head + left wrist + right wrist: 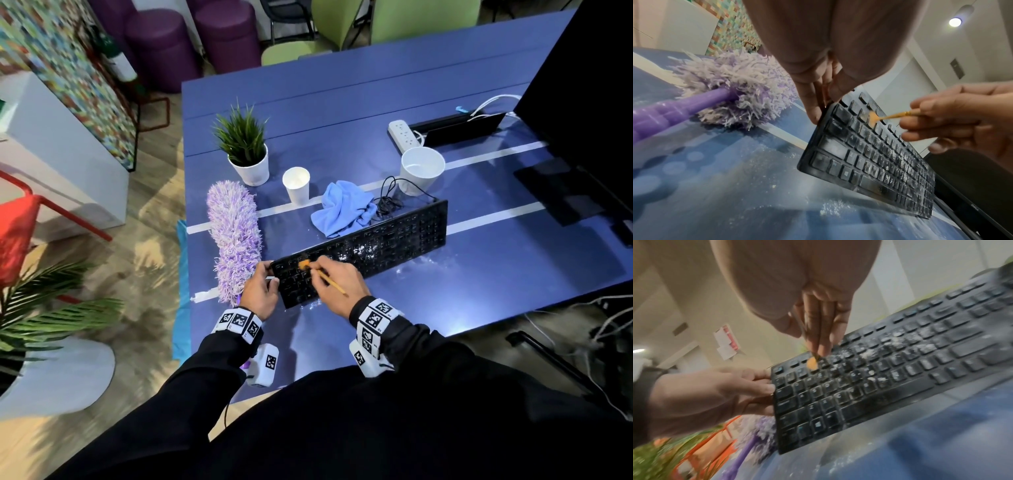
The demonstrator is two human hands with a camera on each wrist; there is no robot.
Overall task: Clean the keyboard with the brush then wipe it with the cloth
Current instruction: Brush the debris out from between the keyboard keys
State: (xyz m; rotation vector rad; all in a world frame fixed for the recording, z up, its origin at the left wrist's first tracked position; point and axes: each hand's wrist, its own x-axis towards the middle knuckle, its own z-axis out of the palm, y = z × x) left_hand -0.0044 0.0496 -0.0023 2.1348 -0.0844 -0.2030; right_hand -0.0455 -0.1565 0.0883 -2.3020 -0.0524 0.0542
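Note:
A black keyboard (370, 246) dusted with white powder lies slantwise on the blue table (445, 291), its back edge tilted up. My left hand (262, 291) grips its left end (818, 129). My right hand (337, 284) pinches a thin yellow brush (330, 281); its orange bristles (304, 265) touch the upper-left keys (872, 119), and they show again as bristles (812, 363) in the right wrist view. A crumpled light blue cloth (342, 209) lies just behind the keyboard.
A purple fluffy duster (234, 240) lies left of the keyboard. Behind stand a potted plant (245, 150), a paper cup (296, 185), a white pot (421, 169) and a power strip (404, 133). A monitor (589, 102) rises at right. White powder (831, 209) dusts the table.

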